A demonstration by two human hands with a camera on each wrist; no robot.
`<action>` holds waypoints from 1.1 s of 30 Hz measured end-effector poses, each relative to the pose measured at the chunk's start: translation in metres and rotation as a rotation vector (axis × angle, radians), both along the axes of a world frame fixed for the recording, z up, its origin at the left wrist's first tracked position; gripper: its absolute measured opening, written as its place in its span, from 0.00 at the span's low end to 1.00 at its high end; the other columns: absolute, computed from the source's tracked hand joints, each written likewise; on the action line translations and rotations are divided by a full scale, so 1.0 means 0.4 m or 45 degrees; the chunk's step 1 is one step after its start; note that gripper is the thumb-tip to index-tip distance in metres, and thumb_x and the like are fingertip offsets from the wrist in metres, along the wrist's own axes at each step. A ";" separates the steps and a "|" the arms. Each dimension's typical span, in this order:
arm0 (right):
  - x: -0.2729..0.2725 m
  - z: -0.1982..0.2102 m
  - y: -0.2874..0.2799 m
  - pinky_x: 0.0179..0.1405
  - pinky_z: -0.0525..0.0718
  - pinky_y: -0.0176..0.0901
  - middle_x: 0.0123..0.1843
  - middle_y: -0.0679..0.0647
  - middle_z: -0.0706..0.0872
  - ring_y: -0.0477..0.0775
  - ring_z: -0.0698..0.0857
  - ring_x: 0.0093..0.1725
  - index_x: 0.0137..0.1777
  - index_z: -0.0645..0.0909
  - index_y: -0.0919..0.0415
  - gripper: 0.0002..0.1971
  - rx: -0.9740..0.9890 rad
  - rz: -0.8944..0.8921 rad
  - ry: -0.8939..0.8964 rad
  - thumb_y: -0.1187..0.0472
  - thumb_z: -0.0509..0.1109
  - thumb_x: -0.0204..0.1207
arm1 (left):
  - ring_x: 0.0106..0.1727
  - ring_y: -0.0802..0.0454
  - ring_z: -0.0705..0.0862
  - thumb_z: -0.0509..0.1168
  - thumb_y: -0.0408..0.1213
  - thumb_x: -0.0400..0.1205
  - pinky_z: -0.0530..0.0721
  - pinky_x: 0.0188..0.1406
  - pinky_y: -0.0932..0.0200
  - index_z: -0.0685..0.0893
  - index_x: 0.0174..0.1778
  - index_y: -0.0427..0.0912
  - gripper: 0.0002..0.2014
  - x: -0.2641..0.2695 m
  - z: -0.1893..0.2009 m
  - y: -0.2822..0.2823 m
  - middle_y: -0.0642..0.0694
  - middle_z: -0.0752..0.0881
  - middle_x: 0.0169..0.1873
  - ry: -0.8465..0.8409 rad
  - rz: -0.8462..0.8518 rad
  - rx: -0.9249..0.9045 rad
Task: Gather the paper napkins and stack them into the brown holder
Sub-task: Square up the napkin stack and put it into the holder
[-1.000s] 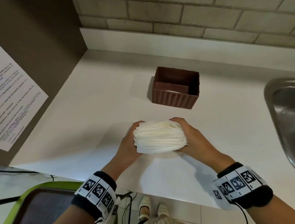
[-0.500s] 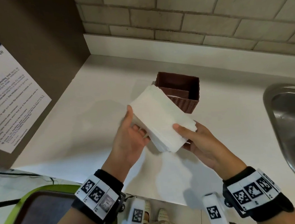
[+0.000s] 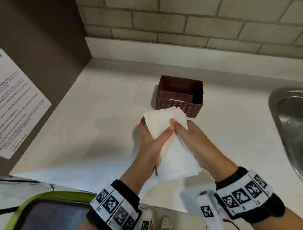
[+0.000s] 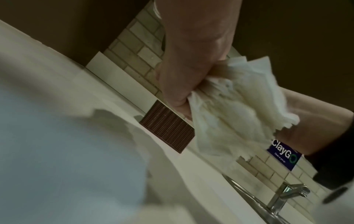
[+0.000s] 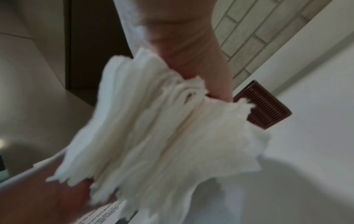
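A thick stack of white paper napkins (image 3: pixel 169 142) is held above the white counter (image 3: pixel 86 135), bent in the middle. My left hand (image 3: pixel 149 140) grips it from the left with the thumb across the top. My right hand (image 3: pixel 191 139) grips it from the right, thumb pressed on top beside the left thumb. The far end of the napkins reaches the front wall of the brown woven holder (image 3: pixel 180 95), which shows a little white inside. The wrist views show the napkins' ragged edges (image 4: pixel 229 115) (image 5: pixel 159 133) and the holder's ribbed side (image 4: pixel 166 125) (image 5: pixel 262 104).
A steel sink (image 3: pixel 299 138) lies to the right, with its tap (image 4: pixel 285 195) behind it. A brown cabinet side with a printed notice (image 3: pixel 8 101) bounds the left. A green-rimmed tray (image 3: pixel 37 224) sits low at front left. A brick wall (image 3: pixel 193 15) runs behind.
The stack went from being squared on the counter to lifted and flat, and is now bent lengthwise with both thumbs meeting on top, nearer the holder.
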State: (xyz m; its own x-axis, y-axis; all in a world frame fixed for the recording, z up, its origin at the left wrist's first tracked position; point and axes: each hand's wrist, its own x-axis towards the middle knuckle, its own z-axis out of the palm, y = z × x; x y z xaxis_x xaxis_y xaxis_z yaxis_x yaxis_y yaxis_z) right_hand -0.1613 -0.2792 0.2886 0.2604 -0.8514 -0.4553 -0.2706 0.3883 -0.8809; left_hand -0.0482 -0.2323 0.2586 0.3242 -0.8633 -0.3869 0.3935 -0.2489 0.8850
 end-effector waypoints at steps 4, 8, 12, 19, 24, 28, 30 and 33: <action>0.002 0.000 0.003 0.48 0.84 0.40 0.55 0.45 0.84 0.45 0.85 0.52 0.68 0.73 0.50 0.21 -0.102 0.070 0.073 0.41 0.62 0.80 | 0.56 0.57 0.85 0.72 0.40 0.80 0.88 0.59 0.47 0.60 0.79 0.58 0.35 0.003 0.009 -0.005 0.60 0.80 0.58 -0.036 0.139 -0.007; -0.014 0.000 0.005 0.51 0.87 0.43 0.55 0.42 0.86 0.42 0.86 0.52 0.64 0.74 0.47 0.19 -0.108 0.275 0.128 0.39 0.65 0.78 | 0.51 0.54 0.87 0.70 0.37 0.82 0.89 0.42 0.52 0.60 0.80 0.57 0.35 0.016 0.019 -0.026 0.57 0.82 0.56 0.070 0.229 -0.001; -0.038 0.019 -0.020 0.53 0.87 0.40 0.60 0.40 0.87 0.40 0.87 0.56 0.69 0.74 0.44 0.22 -0.135 0.409 0.116 0.39 0.65 0.78 | 0.56 0.48 0.88 0.74 0.33 0.79 0.91 0.49 0.47 0.61 0.80 0.58 0.38 0.050 0.037 -0.050 0.51 0.84 0.60 0.111 0.172 -0.044; -0.050 0.017 -0.049 0.55 0.88 0.46 0.59 0.51 0.91 0.53 0.89 0.58 0.63 0.83 0.52 0.18 -0.044 0.124 -0.135 0.48 0.73 0.76 | 0.56 0.44 0.91 0.71 0.38 0.82 0.92 0.49 0.48 0.83 0.64 0.42 0.15 0.047 0.038 -0.082 0.43 0.91 0.54 0.002 0.391 -0.140; -0.025 -0.009 -0.025 0.65 0.83 0.58 0.66 0.56 0.88 0.58 0.86 0.66 0.71 0.78 0.56 0.19 0.011 -0.169 -0.627 0.58 0.71 0.80 | 0.53 0.50 0.92 0.68 0.39 0.84 0.92 0.52 0.49 0.79 0.67 0.39 0.17 -0.001 0.051 -0.083 0.43 0.90 0.54 0.173 0.619 -0.176; 0.003 -0.011 -0.019 0.58 0.88 0.54 0.64 0.51 0.85 0.52 0.87 0.61 0.70 0.73 0.51 0.22 -0.058 -0.454 -0.587 0.57 0.73 0.78 | 0.55 0.46 0.90 0.70 0.41 0.82 0.89 0.58 0.41 0.71 0.74 0.47 0.25 -0.011 0.065 -0.084 0.42 0.87 0.60 0.335 0.727 -0.197; 0.010 -0.010 -0.013 0.53 0.90 0.50 0.62 0.47 0.83 0.49 0.87 0.57 0.69 0.70 0.47 0.21 -0.108 -0.478 -0.593 0.57 0.72 0.79 | 0.48 0.53 0.91 0.72 0.41 0.81 0.91 0.51 0.47 0.67 0.76 0.52 0.30 -0.013 0.072 -0.091 0.49 0.86 0.56 0.404 0.765 -0.166; 0.017 -0.011 0.007 0.54 0.89 0.53 0.58 0.48 0.85 0.51 0.88 0.57 0.60 0.71 0.48 0.16 -0.122 -0.331 -0.543 0.60 0.73 0.78 | 0.47 0.54 0.91 0.73 0.38 0.80 0.93 0.42 0.51 0.70 0.73 0.48 0.28 -0.012 0.079 -0.091 0.49 0.87 0.57 0.346 0.691 -0.156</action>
